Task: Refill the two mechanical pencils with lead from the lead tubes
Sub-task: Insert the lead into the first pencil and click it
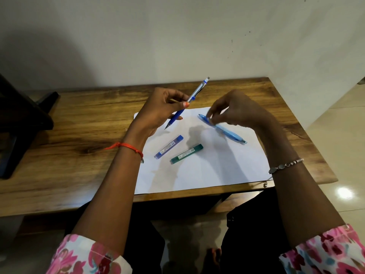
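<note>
My left hand (158,109) holds a dark blue and silver mechanical pencil (194,95) tilted in the air, tip down toward the paper, cap end up and to the right. A light blue mechanical pencil (227,132) lies on the white sheet of paper (207,171). My right hand (237,111) hovers over its far end with fingertips pinched close together; something small may sit between them, but blur hides it. A blue lead tube (168,147) and a green lead tube (186,153) lie side by side on the paper, nearer to me.
The paper rests on a wooden table (79,135) against a pale wall. A dark object (21,119) stands at the table's left end. The table's right edge drops to a tiled floor (343,155). My legs are under the front edge.
</note>
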A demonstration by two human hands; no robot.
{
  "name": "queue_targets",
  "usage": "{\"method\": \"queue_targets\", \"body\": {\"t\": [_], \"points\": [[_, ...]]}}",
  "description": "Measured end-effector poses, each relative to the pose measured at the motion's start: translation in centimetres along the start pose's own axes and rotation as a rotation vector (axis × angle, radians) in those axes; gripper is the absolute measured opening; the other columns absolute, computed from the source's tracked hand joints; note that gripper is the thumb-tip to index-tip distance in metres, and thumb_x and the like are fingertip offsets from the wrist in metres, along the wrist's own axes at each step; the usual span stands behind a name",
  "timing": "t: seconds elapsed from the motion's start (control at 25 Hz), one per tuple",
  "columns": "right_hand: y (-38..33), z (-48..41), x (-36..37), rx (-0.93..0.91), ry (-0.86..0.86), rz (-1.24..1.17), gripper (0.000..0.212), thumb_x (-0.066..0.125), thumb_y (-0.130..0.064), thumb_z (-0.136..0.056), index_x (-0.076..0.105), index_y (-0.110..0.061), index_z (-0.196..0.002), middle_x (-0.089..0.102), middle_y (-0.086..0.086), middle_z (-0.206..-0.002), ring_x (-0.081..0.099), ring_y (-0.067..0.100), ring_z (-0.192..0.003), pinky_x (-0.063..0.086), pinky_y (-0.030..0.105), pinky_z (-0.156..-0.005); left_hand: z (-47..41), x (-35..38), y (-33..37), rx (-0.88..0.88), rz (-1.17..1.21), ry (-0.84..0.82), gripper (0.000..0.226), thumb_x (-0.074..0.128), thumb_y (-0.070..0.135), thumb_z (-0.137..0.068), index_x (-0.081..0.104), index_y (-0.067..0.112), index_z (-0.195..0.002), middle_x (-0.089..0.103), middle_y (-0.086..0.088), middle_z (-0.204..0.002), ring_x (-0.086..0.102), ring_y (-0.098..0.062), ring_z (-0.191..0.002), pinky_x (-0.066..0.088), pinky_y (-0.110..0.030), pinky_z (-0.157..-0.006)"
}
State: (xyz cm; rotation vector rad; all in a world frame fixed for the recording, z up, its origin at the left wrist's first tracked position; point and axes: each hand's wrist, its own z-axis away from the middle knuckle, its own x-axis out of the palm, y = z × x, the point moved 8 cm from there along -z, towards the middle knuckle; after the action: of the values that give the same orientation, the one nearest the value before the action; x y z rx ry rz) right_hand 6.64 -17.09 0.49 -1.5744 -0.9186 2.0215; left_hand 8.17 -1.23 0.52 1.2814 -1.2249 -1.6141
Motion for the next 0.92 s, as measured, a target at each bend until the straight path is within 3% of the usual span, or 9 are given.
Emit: {"method": "queue_targets", "body": {"t": [0.12, 0.24, 0.56, 0.92], "points": [[0.0, 0.7, -3.9, -0.140, 0.388, -0.564, 0.019, 0.061, 0.001, -0.080, 0.071, -0.006, -0.094, 0.068, 0.007, -0.070, 0.044, 0.014, -0.050, 0.032, 0.019, -0.041, 0.0, 0.0, 0.0, -0.001, 0.007, 0.001, 0.009, 0.061, 0.004, -0.083, 0.063, 0.010, -0.089, 0.061, 0.000, -0.078, 0.058, -0.012, -0.072, 0.059, -0.033, -0.071], [0.3, 1.3, -5.2, -0.236, 0.573, -0.796, 0.017, 0.064, -0.002, -0.082, 0.070, -0.006, -0.096, 0.071, -0.004, -0.069, 0.052, 0.013, -0.055, 0.039, 0.022, -0.044, 0.0, 0.1, 0.0, -0.002, 0.006, -0.004, 0.009, 0.062, 0.004, -0.083, 0.063, 0.011, -0.089, 0.061, 0.001, -0.077, 0.058, -0.011, -0.071, 0.060, -0.032, -0.070], [-0.6, 0.8, -4.4, -0.287, 0.566, -0.719, 0.016, 0.070, -0.005, -0.079, 0.072, -0.015, -0.091, 0.073, -0.010, -0.071, 0.059, 0.012, -0.064, 0.045, 0.022, -0.051, 0.1, 0.4, 0.0, 0.002, 0.008, -0.023, 0.010, 0.062, 0.003, -0.083, 0.064, 0.012, -0.088, 0.060, 0.000, -0.075, 0.057, -0.009, -0.069, 0.059, -0.027, -0.065], [-0.8, 0.3, -3.9, -0.301, 0.488, -0.636, 0.021, 0.069, -0.005, -0.079, 0.070, -0.013, -0.099, 0.073, -0.012, -0.072, 0.063, 0.012, -0.066, 0.044, 0.021, -0.051, 0.2, 0.6, 0.0, 0.000, -0.001, -0.038, 0.011, 0.062, 0.004, -0.083, 0.064, 0.014, -0.084, 0.061, 0.000, -0.077, 0.058, -0.010, -0.071, 0.059, -0.029, -0.065]]}}
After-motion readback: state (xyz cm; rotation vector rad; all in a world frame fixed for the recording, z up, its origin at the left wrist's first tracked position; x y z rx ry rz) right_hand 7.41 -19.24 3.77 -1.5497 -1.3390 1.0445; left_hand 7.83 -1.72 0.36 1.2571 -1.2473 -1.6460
